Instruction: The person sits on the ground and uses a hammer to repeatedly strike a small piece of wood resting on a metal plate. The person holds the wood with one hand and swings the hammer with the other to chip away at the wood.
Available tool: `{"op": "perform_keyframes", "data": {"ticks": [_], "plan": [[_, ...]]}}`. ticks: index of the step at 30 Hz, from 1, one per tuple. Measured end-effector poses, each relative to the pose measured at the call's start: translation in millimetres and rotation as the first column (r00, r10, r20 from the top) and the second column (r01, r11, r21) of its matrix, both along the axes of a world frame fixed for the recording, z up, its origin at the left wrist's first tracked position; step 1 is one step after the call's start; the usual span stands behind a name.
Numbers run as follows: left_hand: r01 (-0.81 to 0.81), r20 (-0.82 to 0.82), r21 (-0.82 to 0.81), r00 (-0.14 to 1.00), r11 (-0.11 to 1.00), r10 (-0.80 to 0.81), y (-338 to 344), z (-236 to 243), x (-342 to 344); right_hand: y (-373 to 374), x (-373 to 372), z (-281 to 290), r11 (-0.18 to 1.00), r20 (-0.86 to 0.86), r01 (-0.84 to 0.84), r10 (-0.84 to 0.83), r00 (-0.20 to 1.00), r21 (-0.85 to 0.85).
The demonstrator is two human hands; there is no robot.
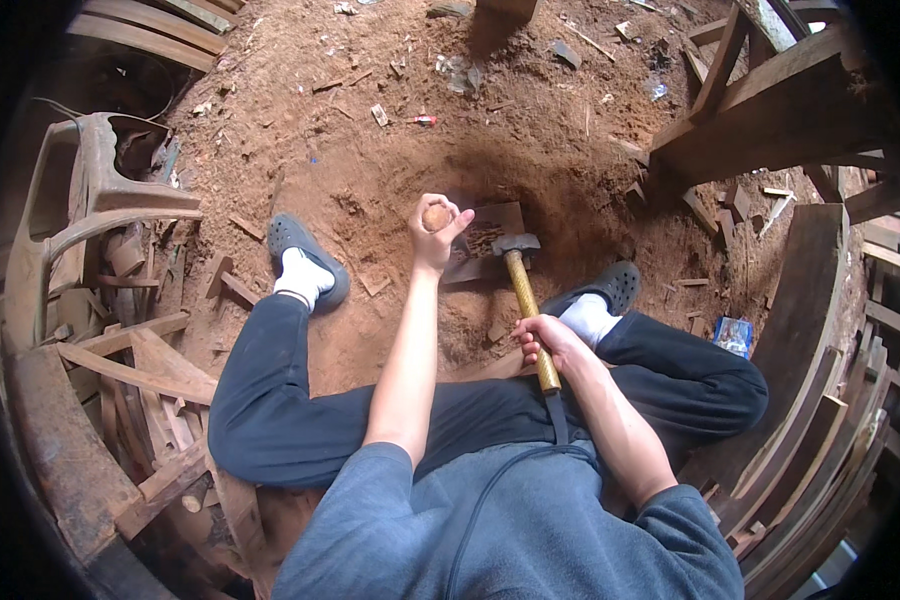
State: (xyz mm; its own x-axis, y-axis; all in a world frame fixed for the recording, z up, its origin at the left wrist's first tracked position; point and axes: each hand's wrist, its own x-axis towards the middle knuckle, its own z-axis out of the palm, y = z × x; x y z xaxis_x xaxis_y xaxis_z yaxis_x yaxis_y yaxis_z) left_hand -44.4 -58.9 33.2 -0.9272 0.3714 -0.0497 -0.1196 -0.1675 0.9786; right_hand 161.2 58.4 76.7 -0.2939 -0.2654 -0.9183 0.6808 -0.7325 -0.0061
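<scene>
My left hand (436, 232) is raised in front of me, fingers curled round a small round brown object (436, 215). My right hand (542, 342) grips the yellow patterned handle of a hammer (518, 290), with its grey metal head (515, 243) pointing away from me, to the right of my left hand. Behind both, in a hollow of the reddish dirt, lies a flat grey slab (495, 215) with small light brown bits on it; the hammer head and my left hand hide part of it.
A worn plastic chair (120, 205) and wood scraps (140, 420) crowd my left. Planks (800, 280) and a heavy timber frame (750, 120) stand on my right, near a blue packet (732, 335). Chips and litter are scattered over the dirt floor (370, 150).
</scene>
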Motion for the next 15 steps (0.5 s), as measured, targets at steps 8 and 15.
{"op": "perform_keyframes", "data": {"ticks": [8, 15], "plan": [[-0.008, 0.165, 0.116, 0.986, 0.993, -0.011, -9, -9, -6, 0, -4, 4, 1.0, 0.013, 0.023, -0.023, 1.0, -0.018], [-0.165, 0.148, 0.283, 0.981, 0.945, 0.127, -27, -8, -19, 1, -3, 5, 0.999, -0.009, 0.032, -0.032, 0.999, -0.008]]}}
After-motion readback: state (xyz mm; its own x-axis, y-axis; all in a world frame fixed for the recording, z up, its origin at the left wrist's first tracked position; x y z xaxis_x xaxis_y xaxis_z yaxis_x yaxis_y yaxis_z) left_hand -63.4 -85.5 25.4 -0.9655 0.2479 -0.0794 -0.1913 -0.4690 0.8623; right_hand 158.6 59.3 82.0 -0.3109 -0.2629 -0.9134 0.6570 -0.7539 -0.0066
